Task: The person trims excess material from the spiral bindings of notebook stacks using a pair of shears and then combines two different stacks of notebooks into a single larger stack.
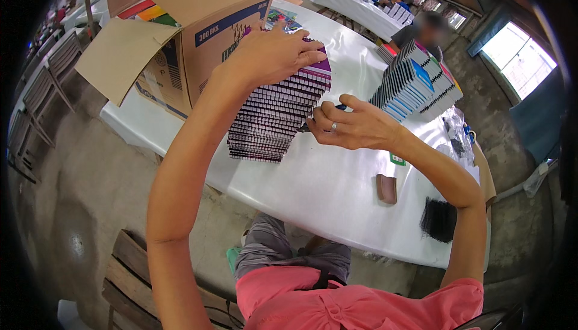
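Observation:
A tall stack of spiral-bound notebooks (274,116) with dark wire spines and a purple top cover stands on the white table (313,191). My left hand (271,53) lies flat on top of that stack, fingers spread over the purple cover. My right hand (349,126), with a ring on one finger, is just right of the stack at mid height. It pinches a small dark tool (325,113) against the spines.
An open cardboard box (198,35) with coloured notebooks stands at the table's far left. A second, fanned stack of notebooks (415,80) is at the right, with a person (424,29) behind it. A brown block (386,188) and a black bundle (438,218) lie near the front edge.

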Demonstrator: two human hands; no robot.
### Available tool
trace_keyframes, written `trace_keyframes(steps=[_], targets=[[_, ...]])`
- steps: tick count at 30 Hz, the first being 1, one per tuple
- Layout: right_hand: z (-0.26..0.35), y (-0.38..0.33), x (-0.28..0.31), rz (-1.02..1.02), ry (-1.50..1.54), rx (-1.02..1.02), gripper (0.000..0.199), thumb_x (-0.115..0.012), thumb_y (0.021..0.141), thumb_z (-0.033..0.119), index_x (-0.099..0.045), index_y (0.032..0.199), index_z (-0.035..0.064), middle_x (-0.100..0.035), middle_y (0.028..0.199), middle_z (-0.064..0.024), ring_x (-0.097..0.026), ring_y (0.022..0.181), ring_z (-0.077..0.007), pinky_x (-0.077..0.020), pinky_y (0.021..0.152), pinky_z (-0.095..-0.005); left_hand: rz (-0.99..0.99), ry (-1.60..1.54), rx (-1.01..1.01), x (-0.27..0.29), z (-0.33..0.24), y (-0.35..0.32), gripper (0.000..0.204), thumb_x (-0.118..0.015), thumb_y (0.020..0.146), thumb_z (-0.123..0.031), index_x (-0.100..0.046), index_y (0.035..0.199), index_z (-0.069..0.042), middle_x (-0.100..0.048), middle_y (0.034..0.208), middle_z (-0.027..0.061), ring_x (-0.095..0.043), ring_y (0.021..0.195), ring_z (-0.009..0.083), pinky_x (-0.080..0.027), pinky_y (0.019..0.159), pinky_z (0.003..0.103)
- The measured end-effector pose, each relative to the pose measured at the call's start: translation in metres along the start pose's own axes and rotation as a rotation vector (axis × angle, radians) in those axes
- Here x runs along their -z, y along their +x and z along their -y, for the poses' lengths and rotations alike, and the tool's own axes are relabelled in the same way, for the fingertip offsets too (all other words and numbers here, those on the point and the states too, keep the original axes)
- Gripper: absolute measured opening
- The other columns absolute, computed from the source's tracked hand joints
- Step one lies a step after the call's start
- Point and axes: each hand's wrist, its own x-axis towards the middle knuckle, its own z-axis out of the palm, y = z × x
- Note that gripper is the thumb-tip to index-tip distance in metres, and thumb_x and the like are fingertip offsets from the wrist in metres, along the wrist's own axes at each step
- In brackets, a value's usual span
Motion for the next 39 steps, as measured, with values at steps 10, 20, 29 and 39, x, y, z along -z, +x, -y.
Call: trace_keyframes(steps=[10, 20, 29, 39], targets=[[0.054, 0.050, 0.048, 0.537, -0.007, -0.400, 0.027, -0.067, 0.070, 0.019, -0.068, 0.090, 0.0007, -0.062, 0.076, -0.0092, -0.060, 0.067, -0.0206, -0.0441, 0.055, -0.0324, 0.161, -0.052, 0.089, 0.005, -0.001, 0.000, 0.050, -0.043, 0.098, -0.055, -0.055, 0.140, -0.030, -0.040, 0.154, 0.0128, -0.028, 0.146, 0.0377, -0.018, 0.116, 0.061], [-0.006, 0.003, 0.020, -0.036, 0.024, -0.082, 0.019, -0.062, 0.082, 0.017, -0.055, 0.099, 0.0142, -0.057, 0.111, 0.0001, -0.051, 0.112, -0.0150, -0.0399, 0.100, -0.0352, 0.040, 0.040, 0.107, -0.003, 0.005, 0.000, 0.061, -0.051, 0.090, -0.063, -0.060, 0.136, -0.024, -0.047, 0.147, 0.0189, -0.037, 0.138, 0.0460, -0.031, 0.110, 0.063], [-0.005, 0.001, 0.020, 0.006, -0.035, -0.011, 0.018, -0.061, 0.083, 0.021, -0.053, 0.099, 0.0162, -0.056, 0.110, 0.0015, -0.049, 0.113, -0.0137, -0.0404, 0.095, -0.0313, 0.132, 0.046, 0.155, 0.006, -0.007, 0.001, 0.055, -0.044, 0.097, -0.058, -0.056, 0.139, -0.026, -0.043, 0.151, 0.0155, -0.028, 0.144, 0.0427, -0.023, 0.115, 0.059], [-0.010, 0.003, 0.019, -0.011, -0.097, 0.030, 0.018, -0.061, 0.083, 0.022, -0.052, 0.098, 0.0160, -0.057, 0.109, 0.0011, -0.050, 0.111, -0.0135, -0.0409, 0.091, -0.0298, 0.123, 0.060, 0.154, 0.007, -0.007, 0.000, 0.054, -0.044, 0.097, -0.059, -0.058, 0.138, -0.027, -0.043, 0.151, 0.0153, -0.030, 0.143, 0.0428, -0.024, 0.115, 0.059]])
